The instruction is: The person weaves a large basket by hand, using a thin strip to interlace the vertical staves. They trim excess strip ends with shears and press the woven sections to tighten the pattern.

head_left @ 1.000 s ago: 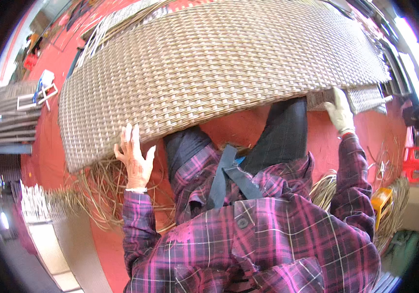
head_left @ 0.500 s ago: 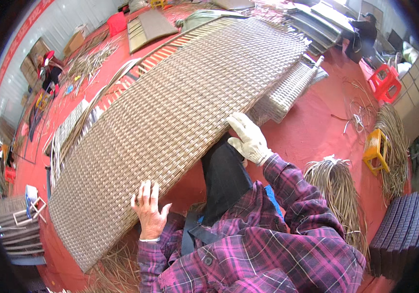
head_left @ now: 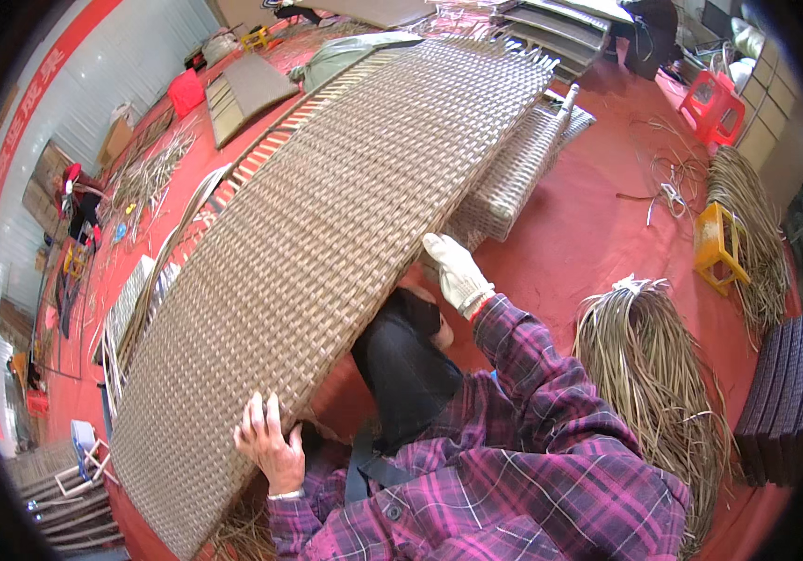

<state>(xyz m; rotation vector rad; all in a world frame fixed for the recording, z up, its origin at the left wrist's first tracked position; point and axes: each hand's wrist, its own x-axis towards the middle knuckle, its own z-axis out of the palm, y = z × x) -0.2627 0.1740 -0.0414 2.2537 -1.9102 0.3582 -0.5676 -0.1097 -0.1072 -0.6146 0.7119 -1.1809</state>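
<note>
A large brown woven wicker panel (head_left: 299, 234) slants across the view from lower left to upper right, in front of my knees. My bare left hand (head_left: 272, 453) rests on its near edge toward the lower end, fingers on top of the weave and thumb apart. Farther up the same edge, my right hand (head_left: 458, 274) in a white knitted glove is closed on the rim; part of its fingers is hidden there. Loose strand ends stick out at the panel's far end. Bare slats (head_left: 257, 152) show along its far side.
Another woven piece (head_left: 514, 178) lies beyond the panel on the red floor (head_left: 598, 196). To my right are a strand bundle (head_left: 645, 374), a yellow stool (head_left: 721, 248), a red stool (head_left: 712, 107) and dark woven pieces (head_left: 785, 397). Other people (head_left: 79, 196) are farther off.
The view has turned, and the panel stands more steeply in it. My right hand has gone from lying along the edge to closing on it. My left hand stays at the near edge.
</note>
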